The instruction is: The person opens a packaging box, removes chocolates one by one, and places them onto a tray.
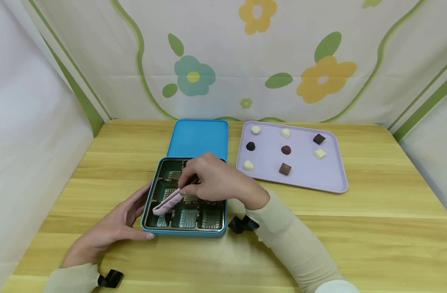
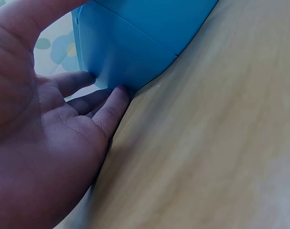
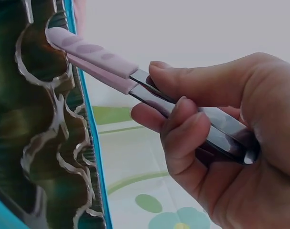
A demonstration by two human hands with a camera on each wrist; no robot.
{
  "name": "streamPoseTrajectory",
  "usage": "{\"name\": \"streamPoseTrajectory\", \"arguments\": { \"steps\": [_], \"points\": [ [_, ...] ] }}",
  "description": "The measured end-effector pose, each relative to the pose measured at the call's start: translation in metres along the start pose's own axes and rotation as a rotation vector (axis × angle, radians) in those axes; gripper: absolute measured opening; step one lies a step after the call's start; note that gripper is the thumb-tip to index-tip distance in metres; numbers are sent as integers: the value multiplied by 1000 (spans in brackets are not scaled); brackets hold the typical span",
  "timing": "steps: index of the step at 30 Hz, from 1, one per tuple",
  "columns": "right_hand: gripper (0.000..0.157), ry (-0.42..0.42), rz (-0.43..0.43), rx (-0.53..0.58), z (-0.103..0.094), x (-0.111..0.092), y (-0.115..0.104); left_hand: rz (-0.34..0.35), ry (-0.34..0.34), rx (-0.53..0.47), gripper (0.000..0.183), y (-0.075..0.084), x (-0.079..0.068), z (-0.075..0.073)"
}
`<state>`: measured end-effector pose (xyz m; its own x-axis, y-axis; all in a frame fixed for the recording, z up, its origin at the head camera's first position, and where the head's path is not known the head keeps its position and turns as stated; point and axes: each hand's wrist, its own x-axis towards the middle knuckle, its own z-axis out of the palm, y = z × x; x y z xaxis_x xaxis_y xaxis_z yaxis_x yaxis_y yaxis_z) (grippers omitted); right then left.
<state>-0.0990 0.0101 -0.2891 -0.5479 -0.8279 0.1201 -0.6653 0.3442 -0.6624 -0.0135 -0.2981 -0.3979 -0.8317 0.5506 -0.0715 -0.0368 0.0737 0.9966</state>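
A blue tin [image 1: 223,234] stands on the table, its lid [image 1: 199,138] folded back behind it. A dark divided insert with several compartments fills it. My left hand [image 1: 117,224] holds the tin's near left corner, thumb at the front and fingertips against the side [image 2: 121,52]. Over the tin, my right hand [image 1: 216,179] grips small metal tongs [image 3: 156,98] with pink tips [image 1: 168,203]. The tips slant down over the near left compartment, almost together in the right wrist view. Beside them in the head view is a small dark spot, too unclear to identify.
Right of the tin lies a lilac tray [image 1: 311,175] with several chocolates, among them a brown square [image 1: 285,169], a dark square [image 1: 319,139], a white square [image 1: 319,154] and a dark round piece [image 1: 250,146]. A flowered curtain [image 1: 245,53] hangs behind the wooden table [image 1: 384,228].
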Motion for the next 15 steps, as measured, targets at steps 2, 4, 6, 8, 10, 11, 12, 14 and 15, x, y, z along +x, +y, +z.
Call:
{"name": "streamPoseTrajectory", "arguments": {
  "steps": [2, 4, 6, 8, 10, 11, 12, 14, 15],
  "points": [
    [5, 2, 0, -10, -2, -1, 0, 5, 1, 11, 122, 0, 0, 0],
    [6, -7, -4, -31, -5, -1, -2, 6, 5, 22, 122, 0, 1, 0],
    [9, -31, -10, -82, -7, 1, -6, 3, 9, 37, 122, 1, 1, 0],
    [11, -74, -9, -132, -10, 5, -13, -3, 9, 44, 121, 1, 0, 0],
    [11, -126, -14, -186, -11, 11, -22, -10, 10, 46, 121, 2, 0, 0],
    [7, -153, -18, -207, -10, 14, -26, -17, 13, 50, 120, 2, 0, 0],
    [5, -183, -17, -214, -9, 18, -29, -24, 18, 53, 120, 2, 0, 0],
    [18, -231, -13, -226, -6, 24, -35, -33, 22, 61, 119, 2, 0, 1],
    [25, -248, -10, -228, -3, 26, -36, -40, 25, 64, 119, 1, 0, 1]
  ]
}}
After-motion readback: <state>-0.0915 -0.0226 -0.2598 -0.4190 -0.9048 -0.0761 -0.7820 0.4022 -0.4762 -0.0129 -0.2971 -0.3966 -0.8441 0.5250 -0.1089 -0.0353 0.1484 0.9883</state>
